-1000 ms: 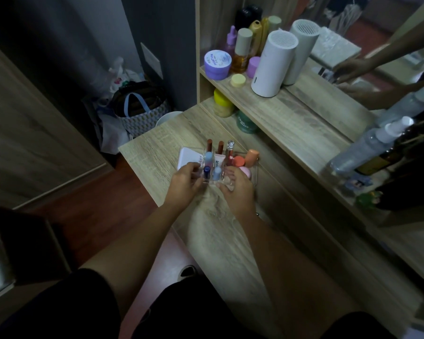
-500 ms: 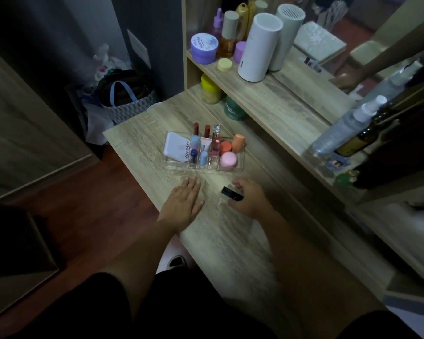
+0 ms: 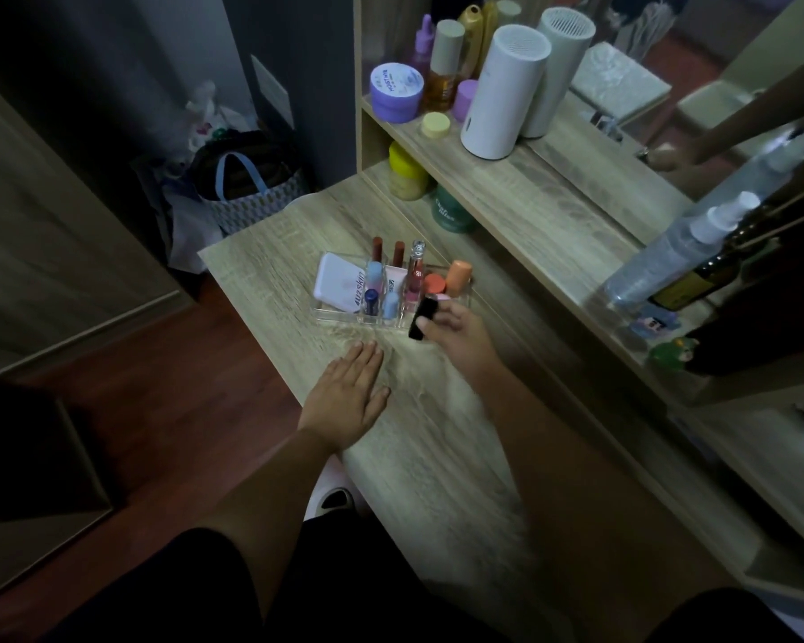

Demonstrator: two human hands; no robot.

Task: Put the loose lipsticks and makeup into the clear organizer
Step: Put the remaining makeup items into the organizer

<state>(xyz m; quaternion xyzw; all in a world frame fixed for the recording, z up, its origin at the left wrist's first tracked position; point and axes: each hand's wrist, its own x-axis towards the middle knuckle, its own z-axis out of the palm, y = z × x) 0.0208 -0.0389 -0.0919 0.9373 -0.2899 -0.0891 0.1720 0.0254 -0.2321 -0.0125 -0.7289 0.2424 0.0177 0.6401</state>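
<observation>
The clear organizer (image 3: 333, 314) stands on the wooden dresser top (image 3: 428, 457). It holds a white compact (image 3: 337, 281), several upright lipsticks (image 3: 374, 276) and orange-capped tubes (image 3: 458, 277). My right hand (image 3: 458, 336) holds a black lipstick tube (image 3: 421, 320) just above the organizer's near right corner, tilted. My left hand (image 3: 351, 394) lies flat on the dresser top in front of the organizer, fingers spread, holding nothing.
A shelf behind carries a white cylinder (image 3: 500, 92), a purple jar (image 3: 396, 90) and bottles. A yellow jar (image 3: 407, 176) and a green jar (image 3: 451, 211) stand below it. A spray bottle (image 3: 669, 252) stands at the right by the mirror. A bag (image 3: 247, 192) sits on the floor at the left.
Both hands left the organizer. My right hand picked up the black lipstick tube from the dresser and lifted it toward the organizer. My left hand settled flat on the top.
</observation>
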